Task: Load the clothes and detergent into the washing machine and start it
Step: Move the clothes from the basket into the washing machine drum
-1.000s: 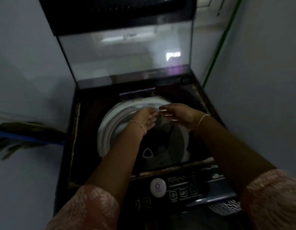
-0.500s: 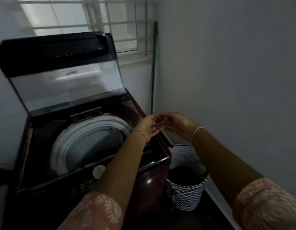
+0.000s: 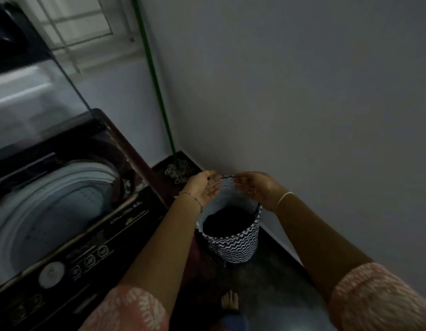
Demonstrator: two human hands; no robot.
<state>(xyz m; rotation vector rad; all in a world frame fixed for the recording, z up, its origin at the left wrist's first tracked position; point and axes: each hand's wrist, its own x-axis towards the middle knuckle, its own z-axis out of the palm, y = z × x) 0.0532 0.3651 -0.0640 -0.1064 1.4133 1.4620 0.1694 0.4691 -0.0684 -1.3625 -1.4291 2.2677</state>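
Both hands hang over the basket (image 3: 236, 244), close side by side. The left hand (image 3: 202, 187) is palm up with loose fingers, and the right hand (image 3: 255, 187) has softly bent fingers. Each one holds nothing. Dark clothes (image 3: 227, 222) lie down inside the zigzag basket (it sits on the floor by the wall). The washing machine (image 3: 87, 254) stands just left of it, with its lid (image 3: 28, 96) up and its white tub (image 3: 52, 199) showing. A green mop (image 3: 157, 80) leans in the corner.
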